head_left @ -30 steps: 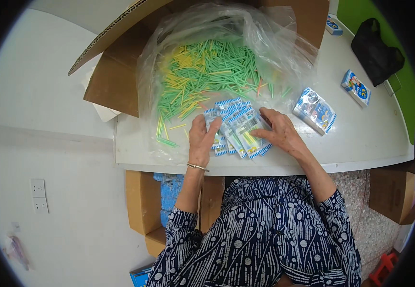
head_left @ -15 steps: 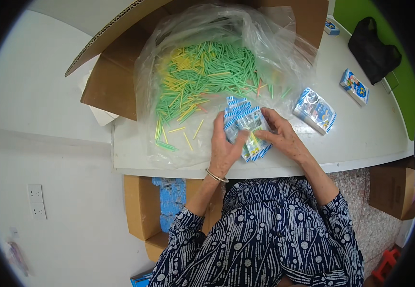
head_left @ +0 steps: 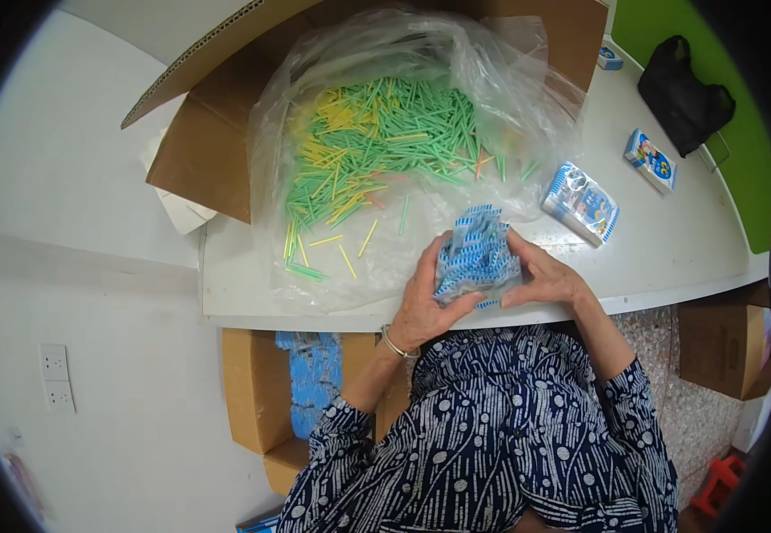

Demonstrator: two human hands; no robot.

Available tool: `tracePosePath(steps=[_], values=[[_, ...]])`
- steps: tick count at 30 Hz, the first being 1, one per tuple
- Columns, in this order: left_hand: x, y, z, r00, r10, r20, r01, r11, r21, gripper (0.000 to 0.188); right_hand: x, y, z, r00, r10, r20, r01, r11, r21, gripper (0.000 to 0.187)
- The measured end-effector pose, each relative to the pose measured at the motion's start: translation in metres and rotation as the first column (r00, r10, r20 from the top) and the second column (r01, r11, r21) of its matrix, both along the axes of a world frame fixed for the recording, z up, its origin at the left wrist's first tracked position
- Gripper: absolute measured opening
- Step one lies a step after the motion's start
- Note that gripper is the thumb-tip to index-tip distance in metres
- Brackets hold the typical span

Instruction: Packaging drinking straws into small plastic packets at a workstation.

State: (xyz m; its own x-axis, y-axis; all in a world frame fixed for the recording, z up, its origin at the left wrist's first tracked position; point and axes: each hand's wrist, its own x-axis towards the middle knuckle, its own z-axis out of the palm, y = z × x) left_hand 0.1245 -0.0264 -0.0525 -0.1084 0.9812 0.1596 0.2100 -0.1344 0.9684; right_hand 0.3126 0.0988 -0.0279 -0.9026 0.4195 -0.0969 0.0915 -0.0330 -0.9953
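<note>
Between my two hands is a bunch of small plastic packets (head_left: 476,253) with blue-and-white striped ends, standing up on edge near the table's front edge. My left hand (head_left: 428,293) is wrapped round the left side of the bunch, thumb at the near side. From the right, my right hand (head_left: 545,275) presses on the same bunch with bent fingers. Beyond the packets, a clear plastic bag (head_left: 270,160) lies open with a heap of thin sticks (head_left: 403,133), mostly green and yellow with a few pink. Several loose sticks (head_left: 348,261) lie nearer, left of my left hand.
A cardboard box (head_left: 203,155) stands around the bag. To the right lie a larger blue-and-white packet (head_left: 583,204), a small box (head_left: 651,162) and a black bag (head_left: 686,96). Below the table, a carton (head_left: 252,391) holds blue packets (head_left: 316,377). Another carton (head_left: 719,342) stands lower right.
The packets, lying fanned with their printed faces up before, are now gathered and tipped on edge between my hands. A single green stick now lies apart on the plastic, left of them.
</note>
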Motion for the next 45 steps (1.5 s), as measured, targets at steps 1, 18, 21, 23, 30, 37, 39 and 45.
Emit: tracePosePath(steps=[1, 18, 21, 23, 30, 37, 39, 45], values=[[-0.003, -0.001, 0.002, 1.000, 0.000, 0.002, 0.000, 1.000, 0.000, 0.088, 0.000, -0.002, -0.002, 0.999, 0.021, 0.043, -0.025, 0.995, 0.100, 0.107], [-0.022, 0.022, 0.006, 0.985, -0.123, -0.121, 0.155, 0.941, 0.302, 0.102, -0.032, -0.005, -0.007, 0.978, -0.134, -0.160, 0.156, 0.978, 0.138, 0.122], [-0.038, 0.013, -0.010, 0.977, -0.182, -0.110, 0.195, 0.973, 0.119, 0.110, -0.040, -0.002, -0.034, 0.991, -0.082, -0.104, 0.112, 0.936, 0.334, 0.123], [-0.049, 0.008, -0.020, 0.978, -0.204, -0.049, 0.206, 0.977, 0.049, 0.112, -0.051, -0.003, -0.045, 0.996, -0.052, -0.077, 0.077, 0.922, 0.380, 0.123], [-0.078, 0.000, -0.036, 0.987, -0.115, -0.110, 0.135, 0.970, 0.204, 0.118, -0.098, -0.029, -0.059, 0.977, -0.101, -0.187, 0.135, 0.975, 0.179, 0.127], [-0.094, -0.001, -0.042, 0.973, -0.168, -0.161, 0.192, 0.971, 0.145, 0.131, -0.101, -0.023, -0.065, 0.994, -0.066, -0.084, 0.087, 0.955, 0.284, 0.136], [-0.091, 0.002, -0.039, 0.983, -0.173, -0.066, 0.182, 0.970, 0.164, 0.134, -0.098, -0.019, -0.065, 0.995, -0.051, -0.088, 0.078, 0.934, 0.347, 0.139], [-0.093, 0.004, -0.035, 0.985, -0.129, -0.113, 0.142, 0.983, 0.117, 0.130, -0.104, -0.029, -0.049, 1.000, -0.016, -0.010, 0.017, 0.986, 0.164, 0.126]])
